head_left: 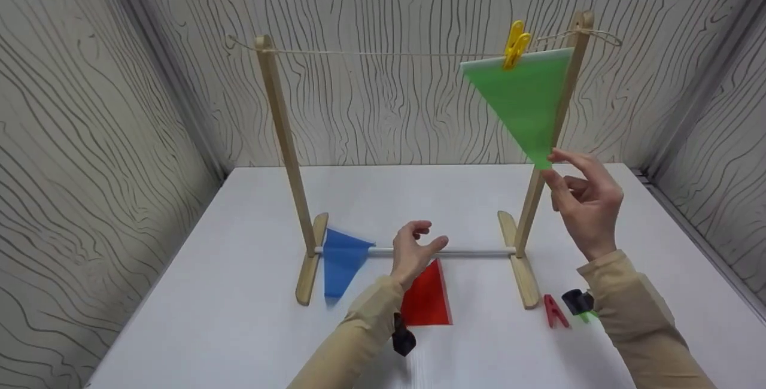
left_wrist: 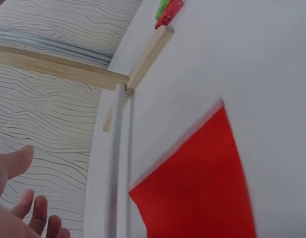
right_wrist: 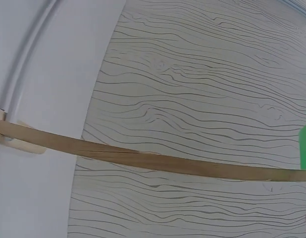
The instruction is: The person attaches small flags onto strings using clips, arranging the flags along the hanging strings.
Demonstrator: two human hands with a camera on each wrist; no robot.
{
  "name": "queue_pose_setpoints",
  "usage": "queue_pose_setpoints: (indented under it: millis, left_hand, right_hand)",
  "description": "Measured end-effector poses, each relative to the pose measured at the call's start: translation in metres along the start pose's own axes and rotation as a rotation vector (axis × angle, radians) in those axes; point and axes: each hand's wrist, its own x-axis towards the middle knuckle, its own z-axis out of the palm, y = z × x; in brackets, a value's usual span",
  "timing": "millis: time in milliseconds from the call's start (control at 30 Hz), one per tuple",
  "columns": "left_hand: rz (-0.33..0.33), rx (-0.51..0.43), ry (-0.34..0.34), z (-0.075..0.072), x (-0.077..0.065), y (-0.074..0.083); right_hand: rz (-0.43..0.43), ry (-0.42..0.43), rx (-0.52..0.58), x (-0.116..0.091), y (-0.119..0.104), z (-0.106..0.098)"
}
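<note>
A green pennant flag (head_left: 525,96) hangs by its top edge from the string (head_left: 371,53), where a yellow clothespin (head_left: 514,48) clips it near the right post. My right hand (head_left: 589,197) pinches the flag's lower tip between thumb and fingers. In the right wrist view only a corner of the green flag (right_wrist: 305,146) shows. My left hand (head_left: 414,254) is held in the air above the crossbar, fingers loosely bent and holding nothing. Below it a red flag (head_left: 428,299) lies on the table, partly hidden by the left wrist. A blue flag (head_left: 344,263) lies over the crossbar's left end.
The wooden stand has a left post (head_left: 284,143), a right post (head_left: 529,215) and a white crossbar (head_left: 473,252). A red clothespin (head_left: 555,312) lies beside the right foot, with a green clothespin (head_left: 587,316) partly hidden by the right wrist. Patterned walls (head_left: 383,108) enclose the white table (head_left: 239,329).
</note>
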Motion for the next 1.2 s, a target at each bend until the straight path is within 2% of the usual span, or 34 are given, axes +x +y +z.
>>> queue_pose_setpoints:
  millis: [167, 467, 567, 767, 900, 1067, 1200]
  left_hand:
    - [-0.032, 0.065, -0.015, 0.004, -0.008, -0.017]
    - [-0.120, 0.208, -0.052, 0.008, -0.017, -0.030]
    - [-0.110, 0.277, -0.059, 0.008, -0.018, -0.033]
    - [-0.029, 0.405, -0.043, 0.008, -0.016, -0.036]
    - [-0.028, 0.470, -0.048, 0.008, -0.016, -0.037]
    - [-0.025, 0.521, -0.058, 0.008, -0.017, -0.038]
    - [-0.018, 0.543, -0.058, 0.008, -0.017, -0.040]
  right_hand:
    - [0.048, -0.020, -0.023, -0.021, 0.011, -0.009]
    - [0.175, -0.037, -0.107, -0.058, 0.027, -0.026]
    - [0.233, -0.023, -0.125, -0.067, 0.032, -0.031]
    - [0.398, -0.008, -0.224, -0.079, 0.033, -0.042]
    - [0.510, -0.019, -0.281, -0.089, 0.037, -0.053]
    - [0.622, -0.093, -0.373, -0.104, 0.041, -0.069]
    - [0.722, -0.191, -0.440, -0.114, 0.045, -0.083]
